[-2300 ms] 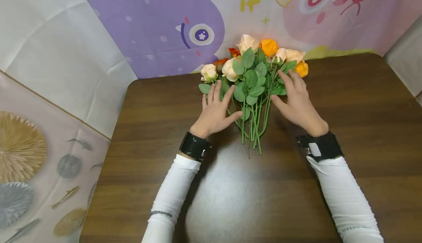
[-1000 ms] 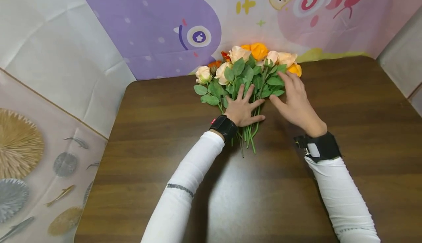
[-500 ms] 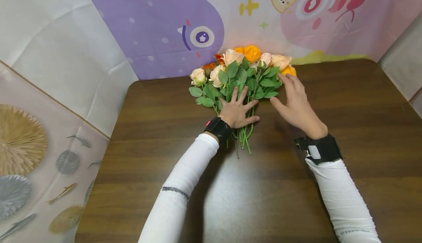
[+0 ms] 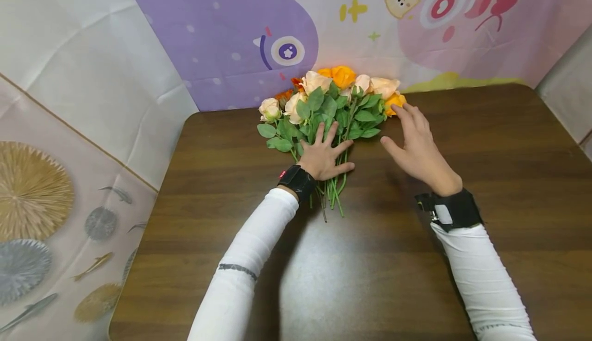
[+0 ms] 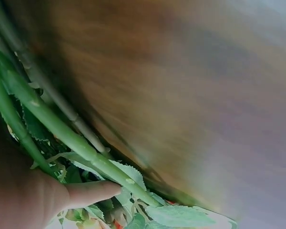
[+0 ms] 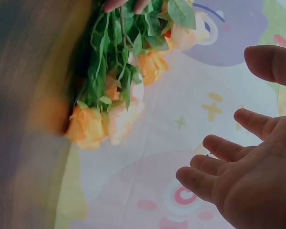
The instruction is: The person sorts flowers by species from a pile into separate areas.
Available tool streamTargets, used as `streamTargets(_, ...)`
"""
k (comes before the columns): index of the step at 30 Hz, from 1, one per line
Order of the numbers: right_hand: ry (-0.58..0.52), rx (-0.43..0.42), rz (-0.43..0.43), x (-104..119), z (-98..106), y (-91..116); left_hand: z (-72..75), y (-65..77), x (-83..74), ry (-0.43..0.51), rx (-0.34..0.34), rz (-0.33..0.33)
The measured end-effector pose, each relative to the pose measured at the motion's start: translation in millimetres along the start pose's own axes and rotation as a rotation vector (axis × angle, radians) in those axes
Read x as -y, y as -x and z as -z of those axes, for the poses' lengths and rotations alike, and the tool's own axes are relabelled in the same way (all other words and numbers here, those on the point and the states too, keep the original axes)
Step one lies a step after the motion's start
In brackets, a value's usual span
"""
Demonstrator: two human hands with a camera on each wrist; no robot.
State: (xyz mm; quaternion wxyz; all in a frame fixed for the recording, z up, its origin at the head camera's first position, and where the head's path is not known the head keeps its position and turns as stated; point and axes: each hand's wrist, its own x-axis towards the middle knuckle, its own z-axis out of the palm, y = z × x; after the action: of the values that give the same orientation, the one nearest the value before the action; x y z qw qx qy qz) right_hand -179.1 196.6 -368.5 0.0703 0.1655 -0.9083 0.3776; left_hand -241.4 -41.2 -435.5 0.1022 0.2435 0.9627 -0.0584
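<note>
A bunch of roses (image 4: pixel 365 116) lies on the dark wooden table, with peach, orange and red blooms at the back and green stems (image 4: pixel 334 197) toward the front. My left hand (image 4: pixel 322 158) rests on the stems and lower leaves with its fingers spread. In the left wrist view, green stems (image 5: pixel 62 129) run past the thumb, close over the wood. My right hand (image 4: pixel 418 151) is held beside the bunch on its right, fingers relaxed and nothing in them. The right wrist view shows a gap between those fingers and an orange rose (image 6: pixel 86 128).
A printed cloth (image 4: pixel 351 38) with a purple whale and pink figures hangs behind the table's (image 4: pixel 222 176) back edge, right behind the blooms. On the left hangs a pale cloth (image 4: pixel 51 202) with shell and fish prints.
My left hand has moved from the bunch's left side onto the stems, then slid left with the roses. The right hand has stayed nearly still, and the gap to the flowers has widened.
</note>
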Motion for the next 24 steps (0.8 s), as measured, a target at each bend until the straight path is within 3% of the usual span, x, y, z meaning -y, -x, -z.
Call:
streamTargets(9,-0.007,-0.015,0.016,1,-1,0,-2.7,11.2,14.2,0.021,-0.009,0.014)
streamTargets(16,-0.017,-0.008,0.013,-2,4,5,-7.1,13.7,13.8,0.042,0.000,0.018)
streamTargets(24,-0.019,-0.018,0.009,-2,11,9,-2.1,12.3,15.0,0.044,-0.009,0.009)
